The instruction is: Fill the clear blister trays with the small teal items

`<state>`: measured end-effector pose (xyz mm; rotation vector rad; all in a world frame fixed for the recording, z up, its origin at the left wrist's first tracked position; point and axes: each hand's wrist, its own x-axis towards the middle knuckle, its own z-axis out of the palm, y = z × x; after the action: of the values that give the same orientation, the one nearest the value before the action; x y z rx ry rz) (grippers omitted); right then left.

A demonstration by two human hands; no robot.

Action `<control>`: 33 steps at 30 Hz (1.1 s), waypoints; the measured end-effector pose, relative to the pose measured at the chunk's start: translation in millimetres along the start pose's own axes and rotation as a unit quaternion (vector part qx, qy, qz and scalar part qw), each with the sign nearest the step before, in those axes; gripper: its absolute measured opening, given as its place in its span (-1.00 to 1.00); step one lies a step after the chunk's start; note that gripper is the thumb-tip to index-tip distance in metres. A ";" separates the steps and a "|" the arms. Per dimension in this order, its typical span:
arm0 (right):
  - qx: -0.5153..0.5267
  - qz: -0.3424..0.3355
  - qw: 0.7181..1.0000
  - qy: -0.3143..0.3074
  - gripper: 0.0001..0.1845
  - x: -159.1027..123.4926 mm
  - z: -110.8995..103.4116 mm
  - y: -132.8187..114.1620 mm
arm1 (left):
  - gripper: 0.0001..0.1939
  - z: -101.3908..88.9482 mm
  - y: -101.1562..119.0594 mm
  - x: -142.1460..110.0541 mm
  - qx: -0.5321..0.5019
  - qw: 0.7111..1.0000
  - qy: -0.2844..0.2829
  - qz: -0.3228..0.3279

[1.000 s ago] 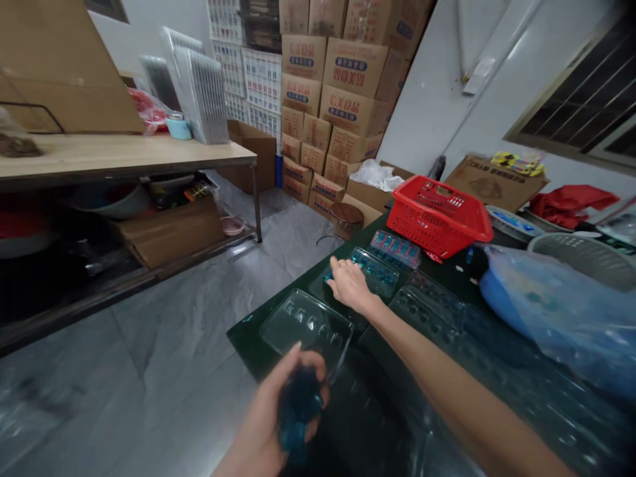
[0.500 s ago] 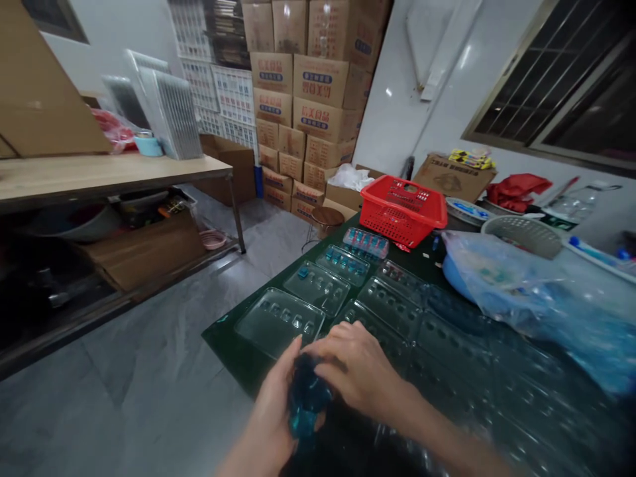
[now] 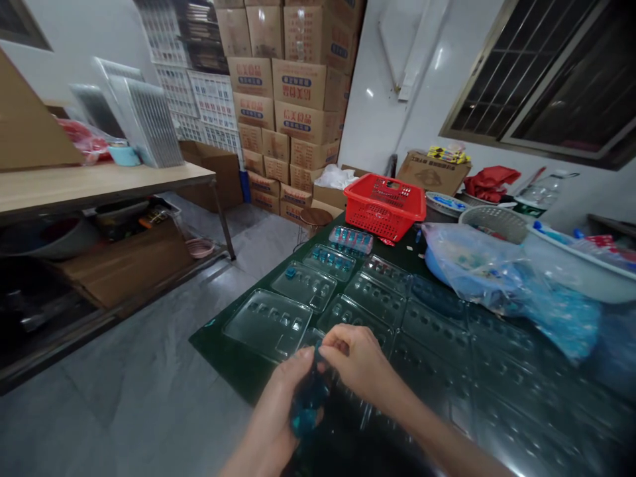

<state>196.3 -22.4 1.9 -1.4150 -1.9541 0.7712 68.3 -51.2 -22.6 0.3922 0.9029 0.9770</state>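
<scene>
In my left hand lies a small bunch of translucent blue plastic pieces, with the fingers curled round it. My right hand pinches at the upper end of the bunch, thumb and fingertips together on a small blue piece whose exact shape is blurred. Both hands are over the near edge of the dark green table. Just beyond them is a clear plastic blister tray with a row of moulded hollows. Another clear tray has one blue piece at its left corner. Farther back, a tray holds several blue pieces.
A red plastic basket stands at the table's back. To its right are a blue basin draped in clear plastic, a bag of blue pieces and a white basin. More clear trays cover the table's right side.
The view has turned slightly right. My right fingertips have drawn in to a pinch beside my left thumb, at the top of the blue pieces.
</scene>
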 end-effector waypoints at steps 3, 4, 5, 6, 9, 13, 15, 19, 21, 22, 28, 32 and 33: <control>0.069 0.031 0.997 -0.017 -0.86 -1.3 2.3 -3.6 | -0.75 -2.8 -2.9 4.1 -0.006 1.000 -0.004 0.011; 0.105 0.047 0.993 -0.033 -0.87 -1.0 2.6 -4.7 | -0.75 -3.4 -3.5 5.1 -0.002 1.000 -0.007 0.012; 0.141 0.062 0.987 -0.049 -0.87 -0.7 2.8 -5.7 | -0.74 -4.0 -4.1 5.9 0.002 1.000 -0.012 0.009; 0.172 0.074 0.980 -0.064 -0.88 -0.4 3.1 -6.4 | -0.74 -4.7 -4.6 6.4 0.005 1.000 -0.021 0.007; 0.209 0.084 0.971 -0.082 -0.90 -1.3 5.0 -6.7 | -0.77 -7.7 -5.9 5.9 -0.011 0.999 -0.037 -0.001; 0.190 0.083 0.976 -0.069 -0.90 -5.8 8.4 -6.0 | -0.84 -9.0 -5.2 0.5 -0.054 0.997 -0.046 -0.008; 0.184 0.089 0.976 -0.070 -0.90 -7.2 9.0 -6.8 | -0.84 -7.7 -3.8 -2.9 -0.043 0.997 -0.055 -0.017; 0.180 0.106 0.975 -0.072 -0.92 -8.4 10.4 -7.5 | -0.82 -8.6 -3.7 -5.3 -0.038 0.997 -0.059 -0.032; 0.177 0.107 0.976 -0.069 -0.92 -9.7 12.2 -5.2 | -0.84 -12.4 -6.2 -3.7 -0.056 0.996 -0.070 -0.029; 0.176 0.107 0.976 -0.069 -0.91 -10.8 13.1 -3.5 | -0.85 -14.5 -7.9 -2.6 -0.067 0.995 -0.070 -0.030; 0.103 0.046 0.994 -0.008 -0.83 -18.3 8.9 2.2 | -0.77 -20.6 -12.7 4.2 -0.124 0.987 -0.051 -0.088; 0.020 -0.089 0.995 -0.043 -0.74 -15.2 -1.7 -5.3 | -0.75 -20.8 -7.3 8.0 -0.125 0.986 -0.026 -0.110; 0.005 -0.099 0.993 -0.057 -0.78 -12.9 -3.9 -7.3 | -0.74 -20.3 -5.4 8.9 -0.119 0.986 -0.028 -0.113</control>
<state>198.0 -36.3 8.2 -1.1715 -2.1358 0.7835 57.1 -48.5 -42.4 0.1090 0.7514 0.8481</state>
